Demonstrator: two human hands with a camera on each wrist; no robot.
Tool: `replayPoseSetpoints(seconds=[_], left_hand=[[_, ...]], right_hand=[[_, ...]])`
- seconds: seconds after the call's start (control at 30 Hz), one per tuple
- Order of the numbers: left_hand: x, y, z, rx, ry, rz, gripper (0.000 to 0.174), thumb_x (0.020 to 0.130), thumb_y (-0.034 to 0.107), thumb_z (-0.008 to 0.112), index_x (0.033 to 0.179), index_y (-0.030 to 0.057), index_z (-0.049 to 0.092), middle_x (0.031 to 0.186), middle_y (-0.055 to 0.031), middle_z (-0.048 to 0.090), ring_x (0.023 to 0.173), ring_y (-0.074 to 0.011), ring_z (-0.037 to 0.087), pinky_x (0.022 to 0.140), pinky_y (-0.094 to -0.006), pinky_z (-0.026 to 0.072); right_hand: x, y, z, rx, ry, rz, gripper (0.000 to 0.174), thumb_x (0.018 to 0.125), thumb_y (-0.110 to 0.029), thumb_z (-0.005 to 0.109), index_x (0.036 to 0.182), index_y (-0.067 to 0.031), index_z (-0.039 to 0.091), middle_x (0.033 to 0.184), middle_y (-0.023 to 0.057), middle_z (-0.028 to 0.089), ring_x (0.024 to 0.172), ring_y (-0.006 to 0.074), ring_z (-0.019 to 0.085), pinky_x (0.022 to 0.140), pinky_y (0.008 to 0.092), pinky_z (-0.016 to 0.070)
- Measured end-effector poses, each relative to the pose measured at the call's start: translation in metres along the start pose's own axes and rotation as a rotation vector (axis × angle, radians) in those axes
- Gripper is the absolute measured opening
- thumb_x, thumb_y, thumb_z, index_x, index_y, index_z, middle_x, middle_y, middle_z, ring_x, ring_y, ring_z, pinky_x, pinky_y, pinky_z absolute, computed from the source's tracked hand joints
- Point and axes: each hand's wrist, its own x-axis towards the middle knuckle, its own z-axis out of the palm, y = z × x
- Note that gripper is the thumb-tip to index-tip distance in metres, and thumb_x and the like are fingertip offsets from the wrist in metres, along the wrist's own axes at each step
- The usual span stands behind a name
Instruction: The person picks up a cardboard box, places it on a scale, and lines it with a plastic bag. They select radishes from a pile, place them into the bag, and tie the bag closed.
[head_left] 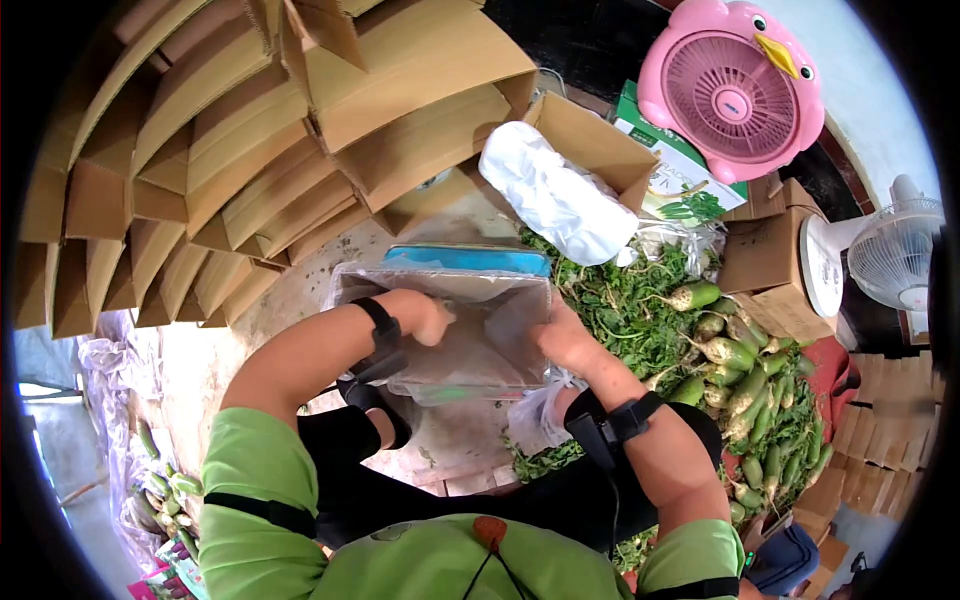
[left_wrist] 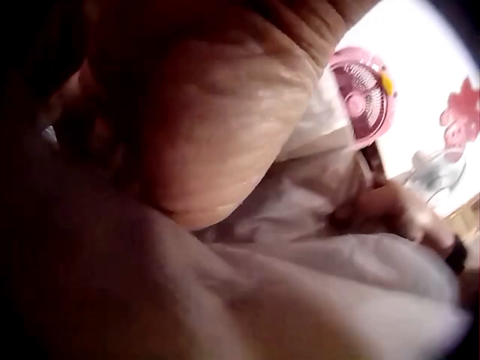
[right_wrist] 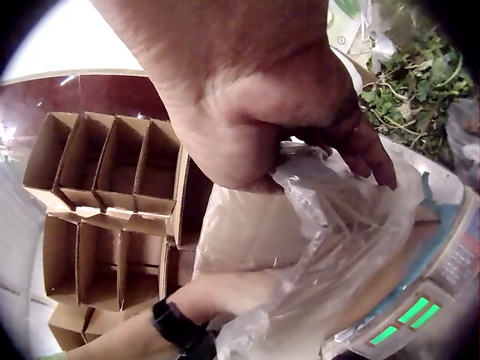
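A clear plastic bag lines an open cardboard box between the person's legs. The left hand reaches down inside the bag, its fingers mostly hidden; I cannot tell whether they pinch the film. At the box's right side the right hand grips the bag's edge. Up close in the right wrist view, crumpled plastic film bunches under that hand's curled fingers. The box stands on a digital scale with a lit green display, and a blue edge shows behind it.
Partitioned cardboard boxes stack at the left. Leafy greens and green-white radishes pile at the right. Behind are a white plastic roll, a pink fan and a white fan. More radishes lie at lower left.
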Motion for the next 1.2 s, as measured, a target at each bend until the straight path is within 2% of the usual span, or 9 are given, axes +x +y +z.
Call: replayPoseSetpoints(seconds=[0.07,0.2,0.37,0.43,0.53,0.73,0.8,0.93,1.2], left_hand=[[0.014,-0.012,0.013,-0.007,-0.281,-0.111,0.052,0.077,0.045,0.054,0.109,0.0031,0.058,0.112,-0.0159,0.057,0.101,-0.0307,0.054,0.086,-0.0392,0.0419],[0.068,-0.065,0.090,-0.033,-0.053,-0.011,0.055,0.076,0.048,0.054,0.107,0.0024,0.059,0.107,-0.0160,0.059,0.098,-0.0319,0.055,0.084,-0.0395,0.0421],[0.002,-0.004,0.005,-0.028,-0.085,-0.002,0.040,0.080,0.027,0.049,0.110,0.0020,0.057,0.107,-0.0203,0.058,0.100,-0.0343,0.054,0.087,-0.0406,0.0405],[-0.004,0.015,-0.012,-0.319,-0.010,0.045,0.042,0.079,0.019,0.047,0.115,-0.0021,0.051,0.111,-0.0222,0.055,0.104,-0.0349,0.051,0.089,-0.0399,0.0391],[0.014,0.022,-0.003,-0.231,0.096,0.128,0.043,0.083,0.026,0.047,0.116,-0.0005,0.048,0.112,-0.0241,0.053,0.105,-0.0370,0.050,0.090,-0.0406,0.0380],[0.015,0.029,-0.019,-0.093,-0.185,0.051,0.046,0.078,0.020,0.049,0.119,-0.0016,0.047,0.118,-0.0242,0.049,0.107,-0.0350,0.050,0.091,-0.0390,0.0380],[-0.027,0.037,-0.031,-0.377,0.227,0.142,0.045,0.080,0.023,0.050,0.118,-0.0010,0.047,0.112,-0.0235,0.053,0.103,-0.0359,0.052,0.089,-0.0376,0.0398],[-0.094,0.074,-0.022,-0.552,0.495,0.114,0.041,0.081,0.017,0.055,0.119,0.0034,0.049,0.115,-0.0201,0.052,0.106,-0.0339,0.050,0.090,-0.0353,0.0394],[-0.080,0.097,0.039,-0.145,0.683,-0.137,0.045,0.071,0.005,0.055,0.115,0.0110,0.051,0.103,-0.0139,0.057,0.091,-0.0336,0.055,0.076,-0.0403,0.0467]], right_hand=[[0.002,0.002,0.001,-0.046,-0.002,-0.009,0.058,0.071,0.002,0.045,0.127,0.0034,0.030,0.107,0.0216,0.055,0.102,0.0307,0.053,0.089,0.0325,0.0392],[0.008,0.008,0.001,-0.138,-0.008,0.087,0.061,0.072,-0.004,0.047,0.130,0.0038,0.027,0.112,0.0286,0.050,0.107,0.0386,0.048,0.092,0.0355,0.0372],[0.012,0.010,0.001,-0.196,-0.027,0.051,0.063,0.073,-0.007,0.046,0.131,0.0067,0.024,0.116,0.0309,0.046,0.111,0.0398,0.044,0.093,0.0360,0.0364],[0.010,0.001,0.001,-0.269,-0.034,0.047,0.062,0.074,-0.007,0.044,0.130,0.0084,0.024,0.119,0.0307,0.044,0.112,0.0390,0.043,0.094,0.0352,0.0362],[0.003,-0.021,0.002,-0.424,-0.056,0.034,0.058,0.075,-0.008,0.043,0.129,0.0081,0.027,0.125,0.0298,0.039,0.113,0.0392,0.042,0.095,0.0367,0.0361],[0.003,-0.026,0.011,-0.424,0.092,0.151,0.053,0.076,-0.006,0.040,0.126,0.0063,0.030,0.117,0.0282,0.046,0.107,0.0404,0.046,0.092,0.0405,0.0379],[0.007,-0.023,0.013,-0.469,0.133,0.142,0.050,0.076,-0.008,0.040,0.124,0.0054,0.033,0.118,0.0275,0.046,0.107,0.0391,0.047,0.090,0.0405,0.0392],[0.019,-0.011,0.009,-0.404,0.198,0.128,0.050,0.077,-0.009,0.041,0.124,0.0050,0.033,0.118,0.0267,0.045,0.107,0.0385,0.048,0.089,0.0404,0.0403],[-0.016,-0.075,0.002,-0.639,0.388,-0.041,0.054,0.072,-0.017,0.057,0.121,-0.0024,0.038,0.115,0.0179,0.045,0.105,0.0360,0.048,0.085,0.0408,0.0437]])
